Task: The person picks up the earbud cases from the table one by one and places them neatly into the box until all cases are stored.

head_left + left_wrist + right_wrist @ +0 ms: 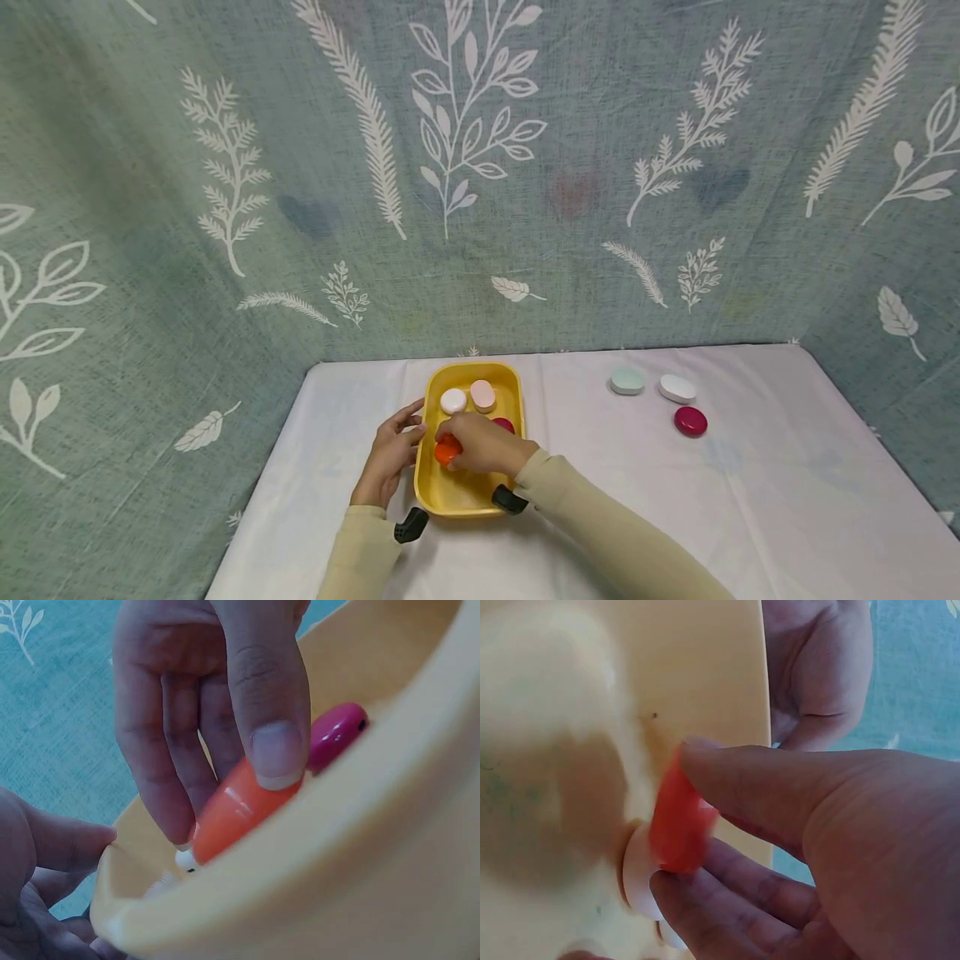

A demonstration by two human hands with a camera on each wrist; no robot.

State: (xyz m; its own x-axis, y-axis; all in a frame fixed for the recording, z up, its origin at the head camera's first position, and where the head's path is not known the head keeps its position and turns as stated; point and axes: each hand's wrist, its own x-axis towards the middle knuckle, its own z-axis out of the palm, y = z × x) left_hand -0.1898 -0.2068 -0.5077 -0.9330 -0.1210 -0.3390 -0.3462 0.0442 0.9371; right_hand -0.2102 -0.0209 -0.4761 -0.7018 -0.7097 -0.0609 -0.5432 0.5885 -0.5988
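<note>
My right hand (483,442) reaches into a yellow tray (461,498) and pinches a glossy orange rounded disc (447,452) between thumb and fingers. In the left wrist view the orange disc is tilted on edge, its upper end under the thumb. My left hand (393,454) is at the tray's left side, fingertips touching its rim. Inside the tray are a white rounded piece (453,401), a pale pink oval piece (483,396) and a crimson piece (504,425), the last partly hidden by the right hand. A small dark spot marks the crimson piece's end.
To the right on the white tablecloth (585,483) lie a pale green piece (627,382), a white oval piece (677,388) and a crimson round piece (691,421). A leaf-patterned green curtain (480,275) hangs behind the table and along both sides.
</note>
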